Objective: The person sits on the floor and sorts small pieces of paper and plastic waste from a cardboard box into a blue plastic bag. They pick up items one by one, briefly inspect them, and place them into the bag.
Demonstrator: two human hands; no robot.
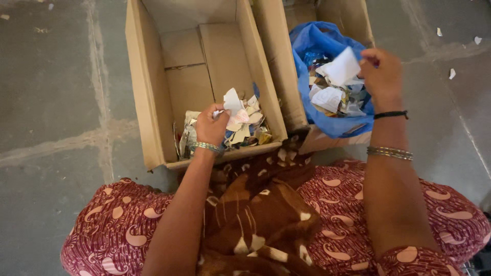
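Here, in the head view, the left hand [210,127] was closed on a small white paper scrap [232,101], pinched at its near-left edge so the scrap stood up and to the right of the fingers, over the heap of mixed paper cuttings [245,130] in the near right corner of the open brown cardboard box [148,87]. The right hand [381,76] — raised further right — gripped a larger white paper piece [341,67] by its right edge; the piece stretched leftward from the fingertips, above the blue plastic bag [317,41] of scraps sitting in a second cardboard box [279,61]. Each hand hung directly over its own container, and the patterned red cloth [128,225] covered the knees nearest the camera.
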